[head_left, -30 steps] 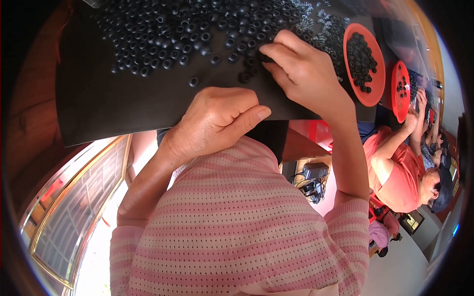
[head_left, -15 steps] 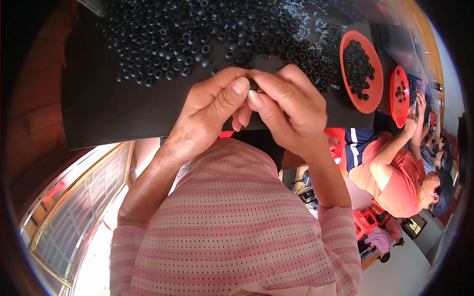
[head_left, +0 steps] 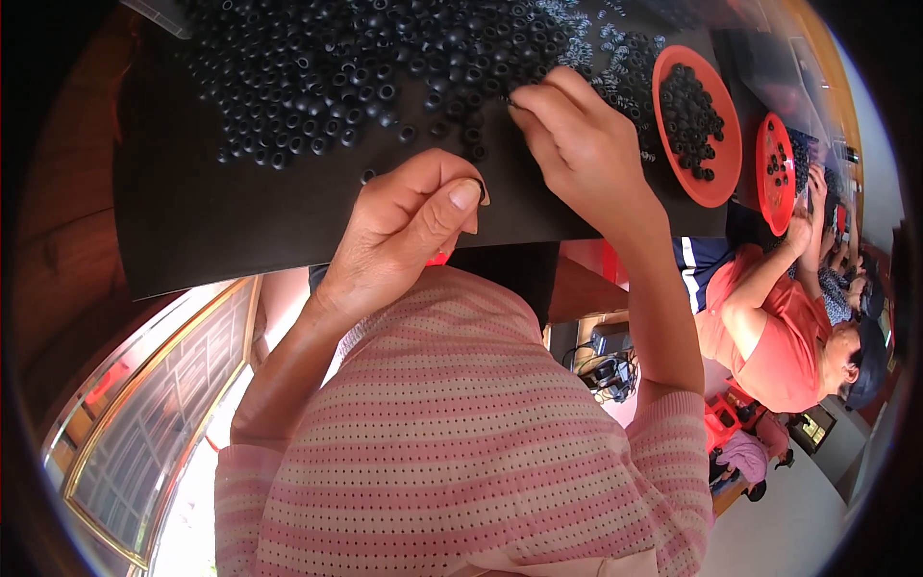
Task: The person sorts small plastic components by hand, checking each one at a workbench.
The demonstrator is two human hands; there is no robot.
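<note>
My left hand [head_left: 409, 221] is closed above the near part of the black work surface, thumb pressed against the bent index finger. A dark sliver of a small black piece [head_left: 482, 189] shows beside the thumb tip; the fingers hide the rest. My right hand [head_left: 586, 144] reaches farther out, thumb and index pinched together at the near edge of a heap of small round black caps [head_left: 385, 58]. Something dark shows at those fingertips, too small to make out. Beyond this hand lie several small metal springs [head_left: 615, 48].
An orange-red bowl [head_left: 733, 154] with black caps stands to the right. Past it is a smaller red bowl [head_left: 769, 207] with a few caps. A co-worker in an orange shirt [head_left: 784, 351] sits at the right, arms over the table. The black work surface [head_left: 202, 221] ends close to my body.
My hands were together at the fingertips with a small dark piece between them. The right hand has moved away, forward and right, to the heap; the left has stayed nearly in place.
</note>
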